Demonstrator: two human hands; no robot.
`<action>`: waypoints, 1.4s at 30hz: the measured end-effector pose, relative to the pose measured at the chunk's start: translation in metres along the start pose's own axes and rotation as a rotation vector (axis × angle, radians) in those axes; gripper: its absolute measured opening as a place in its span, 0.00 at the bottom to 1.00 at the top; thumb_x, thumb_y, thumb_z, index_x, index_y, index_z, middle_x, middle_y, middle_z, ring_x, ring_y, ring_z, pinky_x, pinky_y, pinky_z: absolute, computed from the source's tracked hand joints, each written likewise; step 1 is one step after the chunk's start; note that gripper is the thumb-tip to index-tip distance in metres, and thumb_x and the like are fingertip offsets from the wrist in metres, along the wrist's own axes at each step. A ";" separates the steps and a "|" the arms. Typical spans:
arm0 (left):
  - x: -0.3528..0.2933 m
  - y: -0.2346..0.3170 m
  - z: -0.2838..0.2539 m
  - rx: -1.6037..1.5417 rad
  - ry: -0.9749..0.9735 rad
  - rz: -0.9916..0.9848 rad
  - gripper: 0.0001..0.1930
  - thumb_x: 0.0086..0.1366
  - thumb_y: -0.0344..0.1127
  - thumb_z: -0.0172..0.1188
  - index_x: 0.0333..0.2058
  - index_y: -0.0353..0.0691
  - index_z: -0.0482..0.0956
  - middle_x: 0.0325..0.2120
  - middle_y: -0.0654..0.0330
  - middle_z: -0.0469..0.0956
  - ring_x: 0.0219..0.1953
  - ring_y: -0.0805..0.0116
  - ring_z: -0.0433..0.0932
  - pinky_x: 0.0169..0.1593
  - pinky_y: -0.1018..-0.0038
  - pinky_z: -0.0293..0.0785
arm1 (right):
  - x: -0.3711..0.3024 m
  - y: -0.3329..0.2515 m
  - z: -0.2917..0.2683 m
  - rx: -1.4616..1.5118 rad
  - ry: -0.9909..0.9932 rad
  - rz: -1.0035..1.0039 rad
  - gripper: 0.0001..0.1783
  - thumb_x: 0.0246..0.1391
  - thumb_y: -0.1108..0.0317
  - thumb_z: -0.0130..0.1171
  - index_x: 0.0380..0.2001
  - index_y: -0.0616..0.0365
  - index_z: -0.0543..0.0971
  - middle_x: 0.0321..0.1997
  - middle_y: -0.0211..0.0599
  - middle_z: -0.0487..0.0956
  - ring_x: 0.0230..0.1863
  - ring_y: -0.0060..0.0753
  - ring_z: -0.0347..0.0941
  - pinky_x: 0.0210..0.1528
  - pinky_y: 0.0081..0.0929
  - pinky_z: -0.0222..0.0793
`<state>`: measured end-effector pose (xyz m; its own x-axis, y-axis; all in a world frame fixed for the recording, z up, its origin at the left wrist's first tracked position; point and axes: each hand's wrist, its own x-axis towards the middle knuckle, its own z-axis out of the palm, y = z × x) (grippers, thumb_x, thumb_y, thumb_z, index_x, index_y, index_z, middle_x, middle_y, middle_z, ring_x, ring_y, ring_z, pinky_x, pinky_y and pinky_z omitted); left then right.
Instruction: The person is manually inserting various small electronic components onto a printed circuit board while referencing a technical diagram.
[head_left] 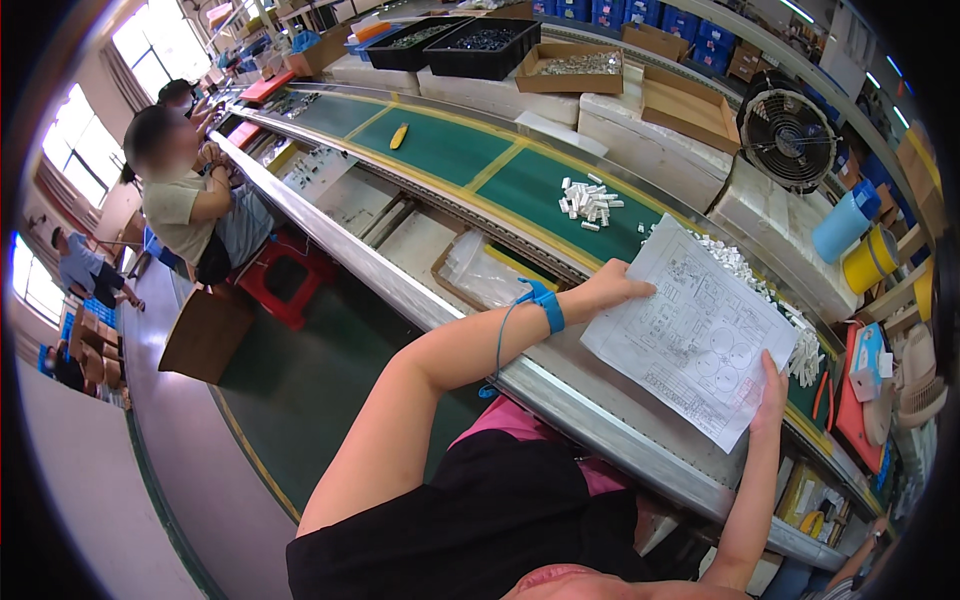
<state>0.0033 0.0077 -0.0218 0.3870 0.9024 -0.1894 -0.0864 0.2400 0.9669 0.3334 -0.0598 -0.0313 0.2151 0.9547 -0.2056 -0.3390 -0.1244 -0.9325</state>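
A white sheet of paper (690, 345) printed with a technical drawing is held up between both my hands over the near side of the workbench. My left hand (610, 287) pinches its left edge, thumb on the front; a blue wrist strap with a cord is around that wrist. At the lower right edge, my right hand (769, 395) grips the sheet, fingers partly hidden behind it. Beyond the sheet, a small group of white cylindrical parts (590, 203) lies on the green belt. A larger heap of white parts (803, 350) is partly covered by the paper.
A yellow cutter (399, 136) lies on the green belt (450, 150). Black bins (484, 50), an open cardboard tray (688, 108) and a black fan (789, 138) stand along the far side. Red-handled pliers (823, 397) lie at right. A person (180, 200) sits at left near a red stool (285, 280).
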 end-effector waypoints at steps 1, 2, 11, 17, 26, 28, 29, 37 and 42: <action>0.000 0.000 0.000 0.013 0.002 0.002 0.22 0.55 0.35 0.63 0.43 0.21 0.74 0.38 0.48 0.78 0.38 0.64 0.79 0.43 0.72 0.75 | 0.000 -0.001 0.001 -0.002 -0.002 -0.001 0.23 0.54 0.66 0.57 0.50 0.68 0.68 0.46 0.44 0.75 0.42 0.36 0.75 0.42 0.31 0.74; 0.000 0.000 0.000 0.012 0.003 0.004 0.22 0.55 0.35 0.63 0.43 0.21 0.74 0.38 0.48 0.78 0.38 0.64 0.79 0.43 0.72 0.75 | -0.001 -0.002 0.002 -0.004 0.000 0.005 0.23 0.54 0.66 0.57 0.50 0.68 0.68 0.46 0.44 0.75 0.43 0.35 0.75 0.42 0.31 0.74; -0.001 0.003 0.000 0.056 -0.002 -0.012 0.22 0.55 0.36 0.62 0.44 0.23 0.74 0.39 0.49 0.78 0.39 0.64 0.78 0.43 0.72 0.75 | 0.000 -0.001 0.000 0.003 -0.013 -0.003 0.23 0.54 0.66 0.57 0.50 0.67 0.68 0.47 0.44 0.74 0.43 0.35 0.74 0.43 0.30 0.73; -0.001 0.000 0.002 0.034 0.013 0.031 0.21 0.54 0.35 0.61 0.42 0.23 0.75 0.36 0.51 0.78 0.36 0.65 0.78 0.41 0.73 0.74 | 0.000 -0.001 -0.001 0.006 -0.017 0.002 0.23 0.54 0.66 0.57 0.50 0.67 0.68 0.47 0.44 0.74 0.43 0.35 0.75 0.43 0.30 0.73; -0.002 0.003 0.002 0.049 0.009 0.026 0.20 0.54 0.35 0.60 0.41 0.24 0.76 0.36 0.52 0.79 0.35 0.67 0.78 0.41 0.74 0.74 | 0.002 0.001 -0.002 -0.003 -0.033 -0.011 0.24 0.54 0.65 0.56 0.51 0.68 0.68 0.47 0.44 0.75 0.43 0.35 0.75 0.43 0.29 0.73; -0.001 0.003 0.003 0.045 0.016 0.027 0.20 0.54 0.35 0.60 0.41 0.24 0.76 0.35 0.52 0.79 0.35 0.67 0.79 0.40 0.74 0.74 | 0.001 0.000 -0.001 0.000 -0.033 -0.014 0.24 0.55 0.65 0.56 0.51 0.67 0.68 0.47 0.44 0.75 0.43 0.35 0.75 0.43 0.29 0.73; -0.001 0.003 0.002 0.047 0.016 0.030 0.20 0.54 0.35 0.60 0.41 0.24 0.76 0.35 0.52 0.79 0.35 0.67 0.79 0.40 0.74 0.74 | 0.001 -0.001 -0.001 0.001 -0.033 -0.011 0.24 0.55 0.65 0.56 0.51 0.67 0.68 0.47 0.44 0.75 0.43 0.35 0.75 0.43 0.29 0.73; 0.000 0.003 0.001 0.068 0.011 0.094 0.19 0.56 0.35 0.59 0.41 0.24 0.76 0.35 0.52 0.79 0.34 0.68 0.79 0.40 0.74 0.75 | 0.009 0.004 -0.015 -0.042 -0.093 -0.053 0.23 0.56 0.66 0.55 0.52 0.68 0.68 0.50 0.42 0.74 0.46 0.32 0.73 0.47 0.27 0.69; -0.006 0.012 -0.001 0.159 -0.020 0.117 0.19 0.59 0.36 0.60 0.43 0.24 0.75 0.36 0.52 0.79 0.36 0.70 0.77 0.40 0.76 0.75 | 0.018 0.010 -0.027 -0.186 -0.071 -0.096 0.26 0.57 0.63 0.56 0.53 0.69 0.67 0.51 0.39 0.73 0.49 0.30 0.70 0.51 0.25 0.64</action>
<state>-0.0011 0.0056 -0.0089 0.4009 0.9132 -0.0726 0.0136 0.0734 0.9972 0.3584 -0.0511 -0.0522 0.1707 0.9804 -0.0982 -0.1440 -0.0738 -0.9868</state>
